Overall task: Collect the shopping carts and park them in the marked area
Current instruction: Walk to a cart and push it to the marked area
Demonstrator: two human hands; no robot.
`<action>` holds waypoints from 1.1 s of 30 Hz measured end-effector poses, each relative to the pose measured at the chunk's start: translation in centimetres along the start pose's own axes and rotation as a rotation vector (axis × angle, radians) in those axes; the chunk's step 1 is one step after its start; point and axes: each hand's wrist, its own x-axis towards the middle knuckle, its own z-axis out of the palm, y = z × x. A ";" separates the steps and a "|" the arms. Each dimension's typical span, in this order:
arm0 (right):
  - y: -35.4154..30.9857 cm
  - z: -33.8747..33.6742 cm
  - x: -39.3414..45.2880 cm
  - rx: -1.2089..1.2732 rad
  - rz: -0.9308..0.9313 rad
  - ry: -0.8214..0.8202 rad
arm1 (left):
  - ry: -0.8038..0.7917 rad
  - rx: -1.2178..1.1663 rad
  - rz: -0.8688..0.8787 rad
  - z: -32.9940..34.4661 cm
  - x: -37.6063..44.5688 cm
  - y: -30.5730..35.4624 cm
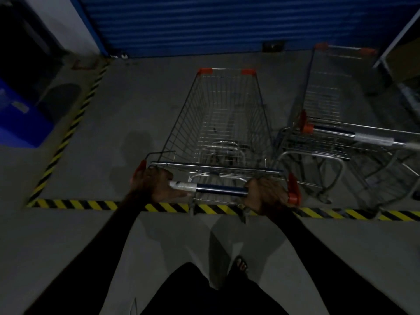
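Observation:
A wire shopping cart (222,119) with orange corner caps stands straight ahead of me, its basket inside the floor area outlined by yellow-black striped tape (75,204). My left hand (154,185) grips the left end of its dark blue handle bar (218,189). My right hand (266,195) grips the right end. A second cart (329,123) of the same kind is parked just to the right, inside the same marked area, its handle pointing right.
A blue roller shutter (216,23) closes the far end of the bay. A blue bin (20,114) sits outside the tape at left. Metal shelving (402,71) stands at far right. Bare concrete floor lies left of my cart.

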 end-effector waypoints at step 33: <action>-6.1 -1.6 -13.0 0.603 0.554 0.353 | 0.043 -0.264 1.009 -7.6 10.0 10.2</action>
